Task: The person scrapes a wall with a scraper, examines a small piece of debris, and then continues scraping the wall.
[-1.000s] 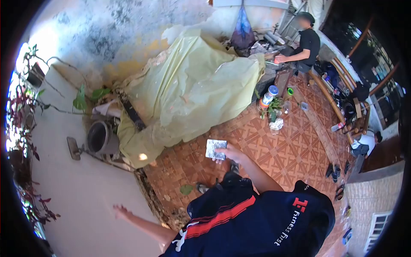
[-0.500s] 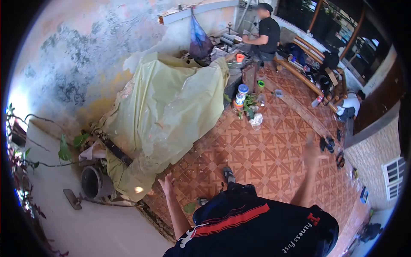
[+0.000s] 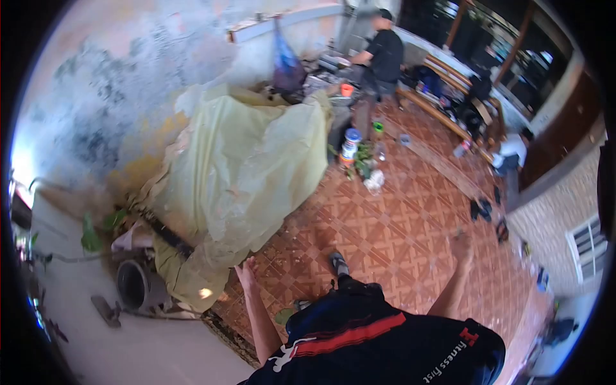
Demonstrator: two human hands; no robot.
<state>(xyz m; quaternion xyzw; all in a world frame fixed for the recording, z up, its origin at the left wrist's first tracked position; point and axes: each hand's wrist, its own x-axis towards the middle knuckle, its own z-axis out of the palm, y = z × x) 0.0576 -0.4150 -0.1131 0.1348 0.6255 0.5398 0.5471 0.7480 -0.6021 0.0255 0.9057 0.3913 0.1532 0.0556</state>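
Observation:
My left hand [image 3: 247,273] is raised at the lower edge of a pale yellow-green sheet [image 3: 244,167], with its fingers apart and nothing in them. Whether it touches the sheet cannot be told. On the other side, my right hand [image 3: 461,246] is held out over the red-brown patterned floor [image 3: 391,224]; its fingers look blurred, and I cannot make out whether they hold anything. The sheet drapes over a large heap beside the stained wall [image 3: 128,96].
A grey bucket [image 3: 135,285] stands lower left near a brush head [image 3: 106,311]. Stacked tubs [image 3: 350,147] and a plant [image 3: 364,160] are beyond the sheet. A person in black [image 3: 386,54] stands by a bench [image 3: 443,109]; another in white [image 3: 512,151] is at right.
The view has shifted slightly. My left hand has moved a little left and my right hand has drawn in its fingers somewhat. The person in black now stands more upright.

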